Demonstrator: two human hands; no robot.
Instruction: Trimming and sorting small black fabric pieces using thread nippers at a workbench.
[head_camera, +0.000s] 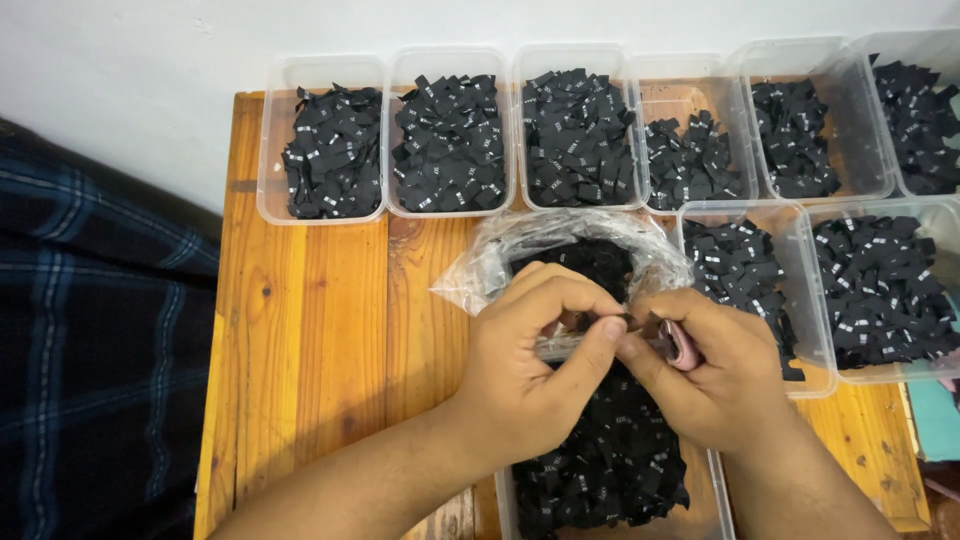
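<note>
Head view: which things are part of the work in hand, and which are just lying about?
In hand:
- left hand and right hand, fingers pinching one small black label
- pink tool in the right hand
- clear plastic bag of black labels behind the hands
- container of labels under the hands

Lying about:
- eight clear tubs of sorted black labels
- wooden table
- plaid cloth

A wooden table (320, 330) of orange-toned pine planks, knots showing in the grain, stands pushed against a plain white wall (150, 60). To its left lies a dark blue plaid cloth (90, 340). Soft, even light falls across the scene without hard shadows.
</note>
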